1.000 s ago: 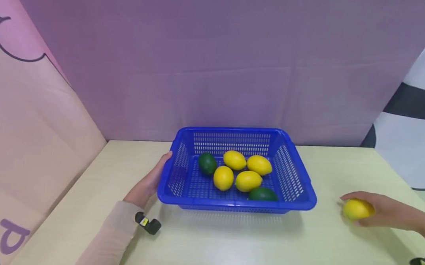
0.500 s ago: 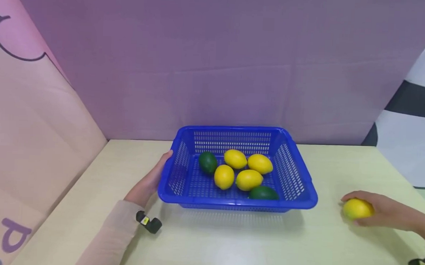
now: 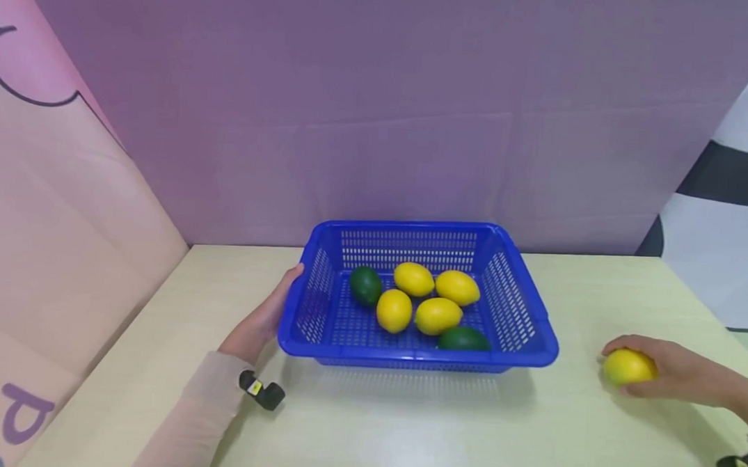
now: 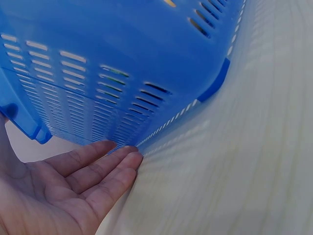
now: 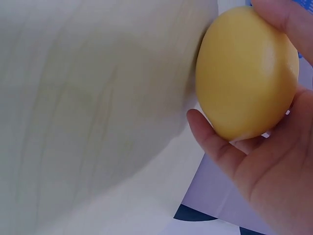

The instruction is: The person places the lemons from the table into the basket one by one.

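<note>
My left hand [image 3: 262, 326] is at the left side of a blue plastic basket [image 3: 419, 356], its thumb up at the rim. In the left wrist view, the fairly straight fingers [image 4: 100, 171] lie by the lower part of the slotted basket wall [image 4: 112, 49]. Off to the basket's right, my right hand [image 3: 688, 371] holds a yellow lemon [image 3: 628, 368] low at the table. The right wrist view shows thumb and fingers around this lemon [image 5: 247, 73]. Inside the basket lie several lemons [image 3: 438, 316] and two dark green, avocado-like fruits [image 3: 365, 286]; the front one is partly hidden by the rim.
The basket stands on a pale wood-grain table [image 3: 403, 430], close to its back edge. Behind rises a purple cloth backdrop [image 3: 410, 123]. Printed panels stand at the left [image 3: 55, 212] and right [image 3: 719, 228].
Almost nothing differs. The whole head view shifts very slightly, while both hands, the basket and the held lemon keep about the same places.
</note>
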Demonstrator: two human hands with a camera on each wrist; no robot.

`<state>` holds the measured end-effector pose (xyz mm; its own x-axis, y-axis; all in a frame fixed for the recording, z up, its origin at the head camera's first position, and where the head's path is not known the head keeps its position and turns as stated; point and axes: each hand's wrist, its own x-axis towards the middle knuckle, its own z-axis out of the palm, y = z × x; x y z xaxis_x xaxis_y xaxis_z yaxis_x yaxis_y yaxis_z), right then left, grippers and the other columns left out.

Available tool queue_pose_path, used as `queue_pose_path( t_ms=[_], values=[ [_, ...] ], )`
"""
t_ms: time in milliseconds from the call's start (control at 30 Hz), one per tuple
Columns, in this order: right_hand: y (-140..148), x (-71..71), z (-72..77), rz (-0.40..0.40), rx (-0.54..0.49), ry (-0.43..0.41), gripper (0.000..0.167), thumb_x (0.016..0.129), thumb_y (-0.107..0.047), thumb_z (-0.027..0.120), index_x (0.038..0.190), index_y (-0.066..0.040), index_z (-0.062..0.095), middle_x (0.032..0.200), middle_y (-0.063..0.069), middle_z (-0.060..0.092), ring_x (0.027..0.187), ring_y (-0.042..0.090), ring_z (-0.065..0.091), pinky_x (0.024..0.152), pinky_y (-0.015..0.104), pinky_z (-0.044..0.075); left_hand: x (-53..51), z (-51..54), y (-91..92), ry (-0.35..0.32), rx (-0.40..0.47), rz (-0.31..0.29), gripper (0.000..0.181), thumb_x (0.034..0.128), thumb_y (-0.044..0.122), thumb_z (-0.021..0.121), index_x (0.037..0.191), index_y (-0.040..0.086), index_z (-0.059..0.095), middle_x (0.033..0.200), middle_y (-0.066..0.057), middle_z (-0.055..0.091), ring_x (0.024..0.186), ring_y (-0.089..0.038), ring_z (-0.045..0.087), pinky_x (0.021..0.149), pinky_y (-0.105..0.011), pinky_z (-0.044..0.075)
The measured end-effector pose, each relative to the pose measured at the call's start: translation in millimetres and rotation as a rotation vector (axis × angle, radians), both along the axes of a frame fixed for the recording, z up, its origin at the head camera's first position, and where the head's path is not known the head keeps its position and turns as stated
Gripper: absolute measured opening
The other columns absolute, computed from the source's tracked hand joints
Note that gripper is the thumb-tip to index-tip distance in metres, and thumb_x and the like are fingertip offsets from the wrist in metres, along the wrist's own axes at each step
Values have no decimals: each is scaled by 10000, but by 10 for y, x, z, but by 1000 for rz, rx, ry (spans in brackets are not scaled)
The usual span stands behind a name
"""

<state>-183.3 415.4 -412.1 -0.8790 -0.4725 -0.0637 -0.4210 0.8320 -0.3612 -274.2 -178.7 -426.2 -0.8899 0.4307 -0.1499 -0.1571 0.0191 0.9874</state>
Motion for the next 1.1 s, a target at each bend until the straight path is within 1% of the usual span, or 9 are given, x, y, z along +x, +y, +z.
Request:
queue_pose_path(
  t_ms=[100,300,367,400,567,633,700,900,1100],
  values=[
    [-19,-1,5,-5,5,-4,427,745,-241,790,1104,-117,596,1059,-207,568,864,-55,463,708,165,414,7,3,-7,-5,-9,4,783,938,615,142,1493,62,135,1411,-298,325,1165,-329,469,942,-410,419],
    [-50,3,29,-63,44,-93,454,771,-286,765,1139,-95,582,1081,-57,605,856,-54,452,711,192,428,14,9,-2,-1,-10,-12,791,938,617,136,1491,52,137,1412,-302,320,1183,-342,458,961,-416,403],
    [-41,-1,24,-52,48,-74,454,764,-288,770,1131,-95,586,1074,-60,611,855,-55,455,710,191,430,11,12,3,0,-7,-18,787,940,611,132,1490,48,139,1411,-307,321,1181,-349,458,952,-417,410],
    [-37,-3,20,-47,53,-62,455,760,-298,772,1127,-101,589,1070,-92,605,856,-60,455,711,191,431,10,11,5,1,-6,-21,788,940,612,133,1491,50,137,1414,-306,317,1189,-355,451,953,-419,408],
    [-27,-48,0,34,41,122,468,692,-285,825,1081,-141,607,1049,-238,558,857,-62,475,701,169,425,4,7,11,0,-2,-18,769,945,598,127,1496,62,127,1419,-302,312,1206,-365,433,965,-428,396],
    [-44,-68,10,59,24,190,478,666,-260,844,1068,-149,610,1043,-244,563,852,-54,484,694,155,416,7,8,12,1,2,-16,756,949,588,125,1498,67,125,1419,-300,311,1207,-359,432,970,-429,390],
    [-73,-83,38,59,20,211,484,658,-257,850,1068,-156,613,1041,-241,567,858,-54,490,699,152,415,9,9,12,0,5,-14,748,953,581,123,1495,67,133,1414,-298,317,1200,-352,437,970,-427,390],
    [-186,-108,178,4,42,161,503,678,-296,836,1098,-144,604,1040,-133,595,826,-35,478,686,207,448,7,9,6,2,2,-16,756,952,588,114,1487,55,144,1406,-300,323,1181,-335,456,956,-417,405],
    [-304,-148,323,-46,38,113,530,686,-304,831,1121,-114,595,1042,-12,618,794,-11,460,661,222,439,12,12,-1,0,-1,-9,752,954,581,111,1480,45,149,1394,-298,328,1152,-316,470,939,-402,412]
  ],
)
